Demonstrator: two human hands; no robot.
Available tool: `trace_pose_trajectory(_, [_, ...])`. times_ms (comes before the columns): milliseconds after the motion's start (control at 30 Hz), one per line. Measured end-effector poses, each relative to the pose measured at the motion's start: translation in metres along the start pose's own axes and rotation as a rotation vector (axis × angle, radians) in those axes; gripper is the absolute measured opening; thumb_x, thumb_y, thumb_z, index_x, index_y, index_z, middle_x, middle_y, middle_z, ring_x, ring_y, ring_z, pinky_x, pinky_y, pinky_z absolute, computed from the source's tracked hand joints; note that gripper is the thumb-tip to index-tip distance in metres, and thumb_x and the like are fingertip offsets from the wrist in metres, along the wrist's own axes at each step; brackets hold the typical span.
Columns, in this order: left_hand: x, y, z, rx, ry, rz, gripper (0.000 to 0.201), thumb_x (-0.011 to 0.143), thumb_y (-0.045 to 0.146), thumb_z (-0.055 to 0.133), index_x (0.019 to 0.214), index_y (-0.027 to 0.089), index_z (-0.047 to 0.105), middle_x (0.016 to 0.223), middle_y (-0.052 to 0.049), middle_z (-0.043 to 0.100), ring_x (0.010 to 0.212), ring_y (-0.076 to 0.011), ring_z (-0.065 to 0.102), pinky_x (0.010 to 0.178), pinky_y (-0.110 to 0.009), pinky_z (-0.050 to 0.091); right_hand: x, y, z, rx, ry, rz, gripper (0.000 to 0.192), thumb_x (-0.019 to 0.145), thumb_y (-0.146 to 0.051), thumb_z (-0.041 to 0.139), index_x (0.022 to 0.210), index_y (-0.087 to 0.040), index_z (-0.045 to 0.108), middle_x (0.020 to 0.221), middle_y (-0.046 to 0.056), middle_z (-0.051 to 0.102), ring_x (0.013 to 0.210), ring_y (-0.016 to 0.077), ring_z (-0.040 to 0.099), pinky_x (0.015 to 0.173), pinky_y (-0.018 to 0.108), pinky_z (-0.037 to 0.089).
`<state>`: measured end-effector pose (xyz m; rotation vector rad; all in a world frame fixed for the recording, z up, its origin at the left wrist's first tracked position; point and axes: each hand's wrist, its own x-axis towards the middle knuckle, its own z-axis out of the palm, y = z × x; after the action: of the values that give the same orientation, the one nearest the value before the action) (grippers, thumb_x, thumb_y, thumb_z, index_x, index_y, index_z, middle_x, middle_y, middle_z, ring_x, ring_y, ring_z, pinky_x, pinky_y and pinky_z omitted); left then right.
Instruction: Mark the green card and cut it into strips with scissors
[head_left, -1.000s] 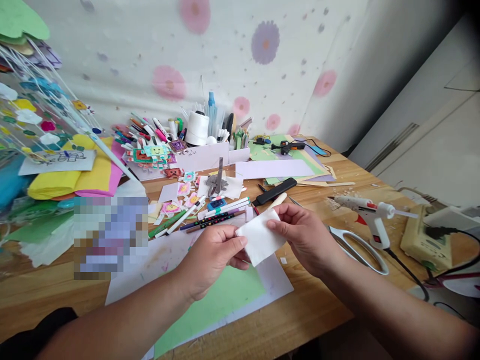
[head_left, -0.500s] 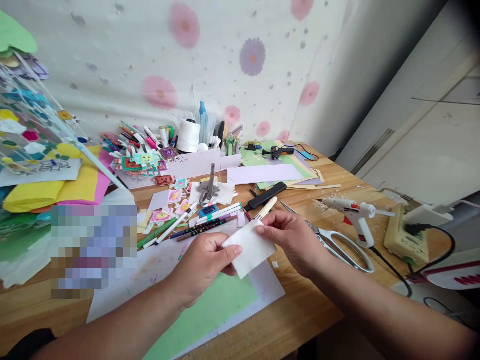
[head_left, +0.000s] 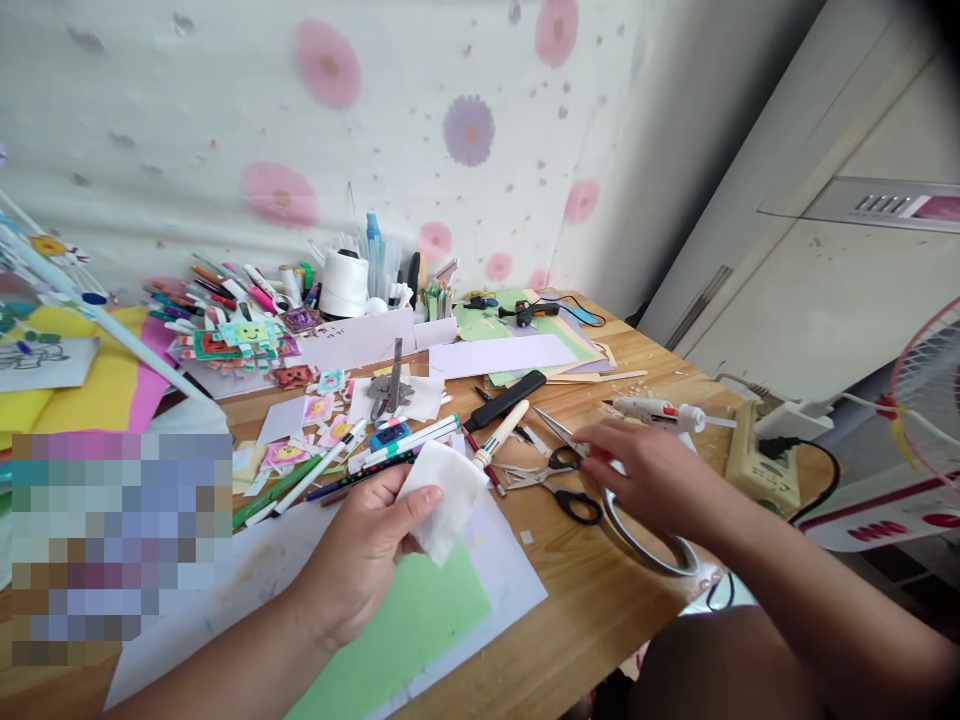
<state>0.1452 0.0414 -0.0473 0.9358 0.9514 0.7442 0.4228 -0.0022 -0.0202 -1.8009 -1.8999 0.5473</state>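
Note:
My left hand (head_left: pixel 375 545) pinches a small, limp white sheet of tissue-like paper (head_left: pixel 442 500) between thumb and fingers, above a green sheet (head_left: pixel 420 630). My right hand (head_left: pixel 649 475) is over the middle of the large silver scissors (head_left: pixel 656 555), holding nothing that shows. Its fingers point left, slightly bent and apart; whether they touch the scissors cannot be seen. Close behind that hand lies a white hot glue gun (head_left: pixel 649 410), partly covered by it. Small black-handled scissors (head_left: pixel 577 505) lie to the hand's left. A cream pen (head_left: pixel 504 430) is just beyond the tissue-like paper.
Markers (head_left: pixel 409 440) and coloured paper cutouts (head_left: pixel 289 453) lie at centre left. A white thread cone (head_left: pixel 345 285) stands at the back. At right are a power strip (head_left: pixel 750 470) and cords. A black glue gun (head_left: pixel 532 313) rests on paper at the rear.
My right hand has let go of the white paper and moved right to the large scissors. My left hand still holds the paper. The view has turned rightward.

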Motion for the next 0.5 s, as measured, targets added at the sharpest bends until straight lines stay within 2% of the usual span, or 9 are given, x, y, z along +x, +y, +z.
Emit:
trace_pose_trajectory(67, [0.001, 0.001, 0.001, -0.086, 0.023, 0.007, 0.025, 0.074, 0.032, 0.072, 0.093, 0.017, 0.066, 0.079, -0.002, 0.070, 0.066, -0.0124, 0.058, 0.057, -0.022, 0.045, -0.013, 0.030, -0.006, -0.138, 0.003, 0.071, 0.033, 0.077, -0.028, 0.057, 0.107, -0.021, 0.069, 0.087, 0.012, 0.066, 0.079, 0.0329, 0.061, 0.071, 0.045, 0.042])
trace_pose_trajectory(133, [0.003, 0.002, 0.001, -0.157, 0.025, 0.008, 0.024, 0.073, 0.031, 0.073, 0.091, 0.016, 0.067, 0.081, -0.003, 0.070, 0.066, -0.0127, 0.059, 0.057, -0.022, 0.046, -0.026, 0.053, -0.002, -0.241, -0.008, 0.103, 0.039, 0.078, -0.029, 0.055, 0.116, -0.022, 0.064, 0.099, 0.014, 0.067, 0.087, 0.0358, 0.063, 0.073, 0.047, 0.045])
trace_pose_trajectory(200, [0.005, 0.002, 0.001, -0.208, 0.012, 0.005, 0.024, 0.071, 0.029, 0.075, 0.090, 0.017, 0.067, 0.080, -0.003, 0.070, 0.066, -0.0130, 0.060, 0.058, -0.023, 0.047, -0.035, 0.066, 0.006, -0.374, -0.022, 0.090, 0.046, 0.079, -0.029, 0.053, 0.124, -0.022, 0.058, 0.112, 0.014, 0.065, 0.097, 0.0363, 0.062, 0.080, 0.048, 0.046])
trace_pose_trajectory(267, [0.005, 0.001, 0.000, -0.238, 0.003, 0.001, 0.022, 0.071, 0.029, 0.076, 0.088, 0.017, 0.068, 0.076, -0.002, 0.069, 0.065, -0.0129, 0.061, 0.058, -0.023, 0.047, -0.039, 0.070, 0.011, -0.410, -0.031, 0.090, 0.051, 0.078, -0.027, 0.054, 0.129, -0.024, 0.053, 0.113, 0.014, 0.066, 0.098, 0.0346, 0.063, 0.081, 0.046, 0.047])
trace_pose_trajectory(333, [0.005, 0.001, 0.000, -0.259, -0.009, -0.003, 0.020, 0.071, 0.029, 0.076, 0.086, 0.018, 0.069, 0.073, -0.001, 0.069, 0.064, -0.0128, 0.061, 0.058, -0.023, 0.048, -0.040, 0.067, 0.009, -0.324, -0.022, 0.157, 0.051, 0.076, -0.025, 0.055, 0.127, -0.027, 0.052, 0.100, 0.012, 0.069, 0.084, 0.0306, 0.065, 0.073, 0.042, 0.048])
trace_pose_trajectory(400, [0.005, 0.001, -0.001, -0.275, -0.011, 0.004, 0.020, 0.070, 0.029, 0.076, 0.086, 0.019, 0.069, 0.074, -0.001, 0.070, 0.065, -0.0130, 0.062, 0.058, -0.023, 0.048, -0.041, 0.062, 0.001, -0.160, 0.061, 0.257, 0.046, 0.075, -0.024, 0.060, 0.120, -0.032, 0.055, 0.087, 0.010, 0.069, 0.073, 0.0274, 0.064, 0.066, 0.041, 0.046])
trace_pose_trajectory(500, [0.004, 0.004, -0.002, -0.259, -0.007, 0.039, 0.023, 0.069, 0.030, 0.077, 0.086, 0.018, 0.070, 0.078, -0.003, 0.071, 0.066, -0.0142, 0.062, 0.059, -0.024, 0.047, -0.049, 0.053, -0.012, 0.280, 0.257, 0.297, 0.042, 0.068, -0.031, 0.071, 0.108, -0.040, 0.059, 0.087, 0.010, 0.065, 0.072, 0.0270, 0.062, 0.060, 0.041, 0.043])
